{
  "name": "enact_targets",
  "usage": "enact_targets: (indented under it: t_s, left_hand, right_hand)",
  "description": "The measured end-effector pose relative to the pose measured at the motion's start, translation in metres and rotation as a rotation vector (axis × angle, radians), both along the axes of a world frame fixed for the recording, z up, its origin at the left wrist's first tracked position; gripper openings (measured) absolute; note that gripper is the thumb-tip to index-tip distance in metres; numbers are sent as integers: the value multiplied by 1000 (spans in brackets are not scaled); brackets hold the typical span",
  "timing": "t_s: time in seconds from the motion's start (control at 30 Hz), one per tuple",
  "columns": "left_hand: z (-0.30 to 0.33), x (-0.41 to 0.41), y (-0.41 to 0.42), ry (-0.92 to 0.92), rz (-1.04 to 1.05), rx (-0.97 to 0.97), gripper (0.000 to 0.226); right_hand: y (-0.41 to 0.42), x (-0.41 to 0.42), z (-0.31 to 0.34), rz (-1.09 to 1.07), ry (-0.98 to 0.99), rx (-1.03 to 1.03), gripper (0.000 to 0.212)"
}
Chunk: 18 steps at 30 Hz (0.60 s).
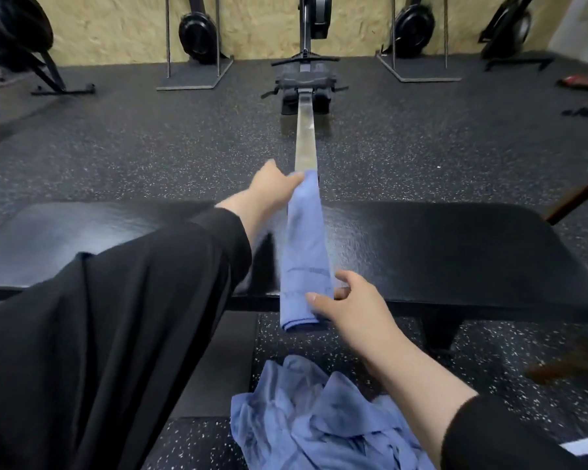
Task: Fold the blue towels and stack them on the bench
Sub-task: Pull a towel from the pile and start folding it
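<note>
- Towels, blue, thin cloth: a crumpled heap lies on the speckled floor nearest the person, just this side of the bench. Judged light, limp and prone to slump, so each needs lifting by corners or an edge, not the middle.
- One towel, already narrowed to a long strip, is stretched taut above the black padded bench, its near end hanging past the front edge.
- Right hand grips the near end, thumb on top, fingers curled under the fold.
- Left hand, reaching out from a black sleeve, pinches the far end.
- Holding both ends looks right: soft fabric keeps its fold only under tension, and smooth bench vinyl may let it slide.
- Beyond, a rowing machine rail runs toward the board wall.
</note>
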<state>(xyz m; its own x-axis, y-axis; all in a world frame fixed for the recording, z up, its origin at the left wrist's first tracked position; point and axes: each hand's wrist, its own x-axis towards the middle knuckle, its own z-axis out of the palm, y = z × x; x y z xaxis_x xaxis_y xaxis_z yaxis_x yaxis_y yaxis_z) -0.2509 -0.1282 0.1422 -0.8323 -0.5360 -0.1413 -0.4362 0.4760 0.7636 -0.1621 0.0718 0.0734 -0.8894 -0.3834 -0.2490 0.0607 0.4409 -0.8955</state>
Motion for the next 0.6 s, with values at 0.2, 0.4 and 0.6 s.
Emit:
enact_targets:
  t_s: [0.2,0.4,0.6]
  left_hand:
    - [-106,50,19,5,-158,-252,53]
    - [-118,50,23,-45,-299,-469,51]
    - [-112,62,25,-50,-274,-409,53]
  right_hand:
    - [-3,-21,-33,150,705,472,56]
    - [-4,-28,-46,356,603,567,55]
    - [11,-24,-35,305,532,359,50]
